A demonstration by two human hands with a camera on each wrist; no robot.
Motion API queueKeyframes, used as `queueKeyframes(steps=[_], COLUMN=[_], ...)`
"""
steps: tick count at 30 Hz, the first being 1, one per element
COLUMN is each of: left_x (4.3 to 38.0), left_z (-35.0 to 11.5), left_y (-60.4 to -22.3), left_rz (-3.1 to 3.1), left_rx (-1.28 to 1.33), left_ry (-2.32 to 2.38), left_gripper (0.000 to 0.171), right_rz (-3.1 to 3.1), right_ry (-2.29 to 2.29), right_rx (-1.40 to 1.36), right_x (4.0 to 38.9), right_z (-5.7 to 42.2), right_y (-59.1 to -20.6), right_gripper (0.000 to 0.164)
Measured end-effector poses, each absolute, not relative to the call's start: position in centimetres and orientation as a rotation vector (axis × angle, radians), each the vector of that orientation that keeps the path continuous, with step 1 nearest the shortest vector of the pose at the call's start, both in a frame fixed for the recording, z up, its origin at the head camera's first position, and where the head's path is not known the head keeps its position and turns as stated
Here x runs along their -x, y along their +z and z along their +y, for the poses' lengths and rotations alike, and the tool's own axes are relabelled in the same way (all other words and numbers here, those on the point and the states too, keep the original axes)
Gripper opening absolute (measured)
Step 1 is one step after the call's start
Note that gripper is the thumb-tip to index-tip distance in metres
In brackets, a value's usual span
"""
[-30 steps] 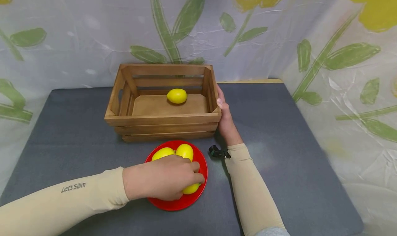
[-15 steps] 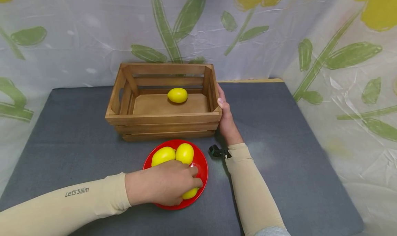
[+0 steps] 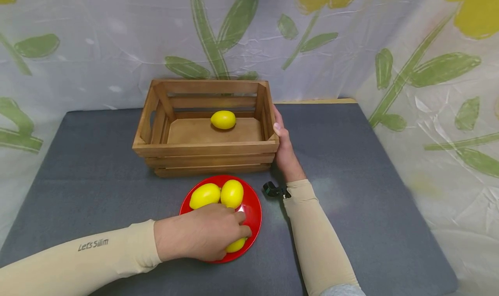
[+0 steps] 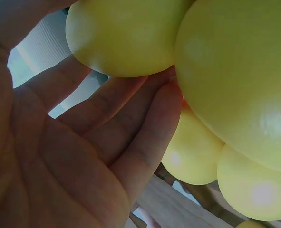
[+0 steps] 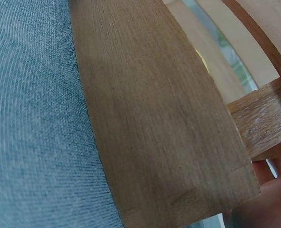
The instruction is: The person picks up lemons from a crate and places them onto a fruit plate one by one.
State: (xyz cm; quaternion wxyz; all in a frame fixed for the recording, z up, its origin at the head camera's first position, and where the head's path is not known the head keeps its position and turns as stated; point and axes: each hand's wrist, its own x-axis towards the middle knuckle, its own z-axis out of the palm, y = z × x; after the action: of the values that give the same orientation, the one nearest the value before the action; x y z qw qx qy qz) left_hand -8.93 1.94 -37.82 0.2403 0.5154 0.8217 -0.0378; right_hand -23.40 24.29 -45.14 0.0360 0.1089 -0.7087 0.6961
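On a red plate (image 3: 255,220) in the head view lie yellow lemons. Two of them, a left lemon (image 3: 205,195) and a right lemon (image 3: 231,194), sit at its far side. My left hand (image 3: 204,233) reaches over the near half, partly covering a near lemon (image 3: 236,245). In the left wrist view its thumb and fingers hold a lemon (image 4: 126,38), with a larger-looking lemon (image 4: 240,85) close beside. My right hand (image 3: 286,151) holds the right end of a slatted wooden crate (image 3: 210,149), its thumb at the edge. One lemon (image 3: 223,120) rests inside the crate.
The crate stands just beyond the plate on a dark grey tabletop (image 3: 362,192). A plastic curtain (image 3: 128,40) with printed flowers hangs behind and along the right. A small black device (image 3: 273,190) is at the right wrist.
My left hand has shifted slightly toward me and left over the plate, uncovering more of the two far lemons. The near lemon has moved slightly toward me. My right hand stays at the crate.
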Motion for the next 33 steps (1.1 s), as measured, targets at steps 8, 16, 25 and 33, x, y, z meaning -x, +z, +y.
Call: queueKeyframes(steps=[8, 16, 25, 33], left_x=[8.9, 8.9, 9.1, 9.2], left_z=[1.6, 1.6, 1.6, 1.3], left_y=[-37.9, -37.7, -36.9, -36.1], left_rz=[2.255, 2.260, 2.269, 2.302], left_rx=[-1.382, -1.360, -1.343, -1.384], left_ry=[-0.083, -0.089, -0.086, -0.051], left_gripper=[0.062, 0.064, 0.066, 0.061], right_rz=[-2.170, -2.179, -2.187, -2.175], right_ry=[2.138, 2.136, 2.134, 2.144], right_rx=[-0.346, -0.336, -0.328, -0.329], right_x=[23.4, 23.2, 23.4, 23.5], right_z=[24.3, 24.3, 24.3, 24.3], right_y=[-45.1, -45.2, -45.2, -45.3], right_gripper=[0.083, 0.083, 0.084, 0.087])
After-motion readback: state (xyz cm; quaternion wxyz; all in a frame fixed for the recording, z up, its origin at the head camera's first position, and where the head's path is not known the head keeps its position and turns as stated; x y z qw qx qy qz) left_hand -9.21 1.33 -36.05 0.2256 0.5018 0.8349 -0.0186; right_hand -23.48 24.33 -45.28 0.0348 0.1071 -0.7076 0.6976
